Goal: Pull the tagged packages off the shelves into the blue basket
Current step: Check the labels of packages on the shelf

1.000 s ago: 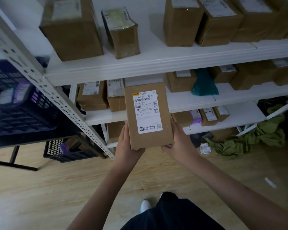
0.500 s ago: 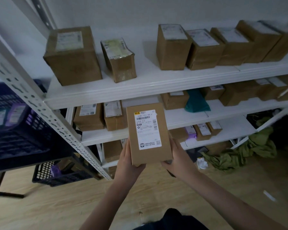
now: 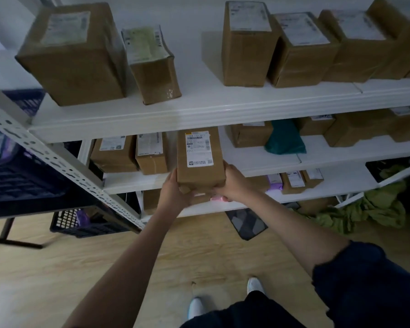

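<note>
Both hands are holding one labelled box [image 3: 200, 159] by its near, lower end: left hand [image 3: 173, 191] is wrapping the lower-left corner, right hand [image 3: 232, 183] is cupping the lower-right edge, fingers curled under where I can't see the tips. Box is sitting at the front lip of the middle shelf [image 3: 258, 165], in the gap between the taped carton [image 3: 151, 152] to its left and the teal bag [image 3: 285, 138] to its right; can't tell if its far end is resting on the shelf or hanging clear. Long axis is running away from the person, into the shelf and slightly up; label is facing up toward the camera, barcode end farthest from the hands. So the whole box mass is lying ahead of and above the grip. Blue basket [image 3: 19, 171] is sitting well off to the left, past the perforated upright [image 3: 57, 162], so the left hand is the nearer one and I'd expect a leftward swing around that post.
</note>
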A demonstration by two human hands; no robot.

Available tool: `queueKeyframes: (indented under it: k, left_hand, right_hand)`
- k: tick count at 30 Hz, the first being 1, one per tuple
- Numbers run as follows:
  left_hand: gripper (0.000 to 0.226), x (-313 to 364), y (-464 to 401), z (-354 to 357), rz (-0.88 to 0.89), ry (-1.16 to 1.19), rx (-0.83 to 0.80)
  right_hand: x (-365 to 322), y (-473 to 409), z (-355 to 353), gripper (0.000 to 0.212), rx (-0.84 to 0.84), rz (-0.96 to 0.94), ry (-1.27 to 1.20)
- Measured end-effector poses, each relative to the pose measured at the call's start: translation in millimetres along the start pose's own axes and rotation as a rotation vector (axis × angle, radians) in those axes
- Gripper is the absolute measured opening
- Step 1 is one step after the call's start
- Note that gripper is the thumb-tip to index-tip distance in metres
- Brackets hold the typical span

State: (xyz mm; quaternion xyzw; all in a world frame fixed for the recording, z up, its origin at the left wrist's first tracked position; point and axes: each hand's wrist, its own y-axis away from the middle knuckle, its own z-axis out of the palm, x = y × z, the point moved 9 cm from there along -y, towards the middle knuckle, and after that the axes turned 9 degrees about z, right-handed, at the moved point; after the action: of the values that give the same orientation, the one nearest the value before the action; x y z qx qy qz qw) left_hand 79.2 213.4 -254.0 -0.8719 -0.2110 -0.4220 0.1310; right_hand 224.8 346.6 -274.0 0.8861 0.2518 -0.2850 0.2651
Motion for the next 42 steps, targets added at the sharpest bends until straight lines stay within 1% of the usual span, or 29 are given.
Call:
queueKeyframes:
  k: [2, 4, 9, 12, 14, 15, 17, 19, 21, 23, 25, 27, 29, 33, 36, 40, 41, 42]
  left_hand:
    - [0.084, -10.4, -12.7, 1.2, -0.043, -0.052, 0.004]
    - [0.073, -18.6, -24.0, 0.1, -0.097, -0.095, 0.014]
    - [0.057, -33.9, -46.7, 5.3, -0.197, -0.209, 0.021]
    - [0.05, -34.8, -47.2, 7.0, -0.236, -0.254, 0.036]
    - [0.045, -38.2, -36.3, 8.2, -0.271, -0.25, 0.066]
    - [0.047, -39.5, -27.6, 10.2, -0.291, -0.255, 0.082]
    - [0.053, -38.6, -3.0, 17.9, -0.329, -0.293, 0.111]
    - [0.056, -35.7, 26.6, 34.1, -0.357, -0.295, 0.136]
    - [0.054, -32.5, 52.4, 57.5, -0.37, -0.297, 0.137]
    - [0.048, -22.5, 67.7, 89.2, -0.333, -0.286, 0.098]
    - [0.048, -4.1, 68.2, 119.0, -0.268, -0.261, 0.04]
    - [0.05, 22.0, 57.5, 138.5, -0.218, -0.23, -0.004]
    - [0.052, 48.3, 40.0, 147.8, -0.182, -0.2, -0.015]
    - [0.054, 88.5, -9.4, 143.4, -0.088, -0.189, 0.041]
    - [0.061, 94.2, -42.2, 139.2, -0.128, -0.099, 0.068]
    - [0.083, 88.1, -93.6, 134.2, -0.207, -0.016, 0.066]
    - [0.086, 81.2, -106.5, 134.0, -0.238, 0.02, 0.063]
    - [0.085, 76.1, -117.8, 134.4, -0.269, 0.047, 0.064]
  right_hand:
    - [-0.7, -20.0, 3.9, 0.077, -0.037, -0.003, -0.005]
    - [-6.0, -37.4, 4.2, 0.071, -0.053, -0.044, -0.017]
    - [-10.9, -68.9, -5.2, 0.082, -0.063, -0.155, -0.078]
    - [0.7, -68.0, -17.6, 0.08, -0.082, -0.201, -0.074]
    - [23.2, -58.5, -26.7, 0.086, -0.093, -0.145, -0.053]
    - [36.5, -52.4, -32.5, 0.089, -0.094, -0.119, -0.041]
    - [61.6, -38.0, -48.6, 0.086, -0.095, -0.11, -0.006]
    - [88.2, -25.2, -73.1, 0.076, -0.073, -0.084, -0.004]
    - [114.4, -17.6, -101.6, 0.063, -0.026, -0.053, 0.005]
    - [139.3, -16.0, -129.9, 0.057, 0.031, -0.021, -0.007]
    - [161.6, -20.0, -156.2, 0.061, 0.092, 0.034, -0.04]
    - [179.5, -23.7, -175.2, 0.064, 0.121, 0.087, -0.074]
    - [188.7, -25.8, -185.8, 0.065, 0.128, 0.107, -0.091]
    - [194.1, -34.9, -187.4, 0.069, 0.097, 0.11, -0.08]
    - [186.2, -47.0, -180.3, 0.071, 0.069, 0.092, -0.067]
    - [168.0, -69.2, -176.5, 0.068, 0.073, 0.111, -0.078]
    - [163.3, -76.5, -174.9, 0.066, 0.072, 0.117, -0.079]
    - [157.5, -83.2, -174.1, 0.066, 0.066, 0.12, -0.071]
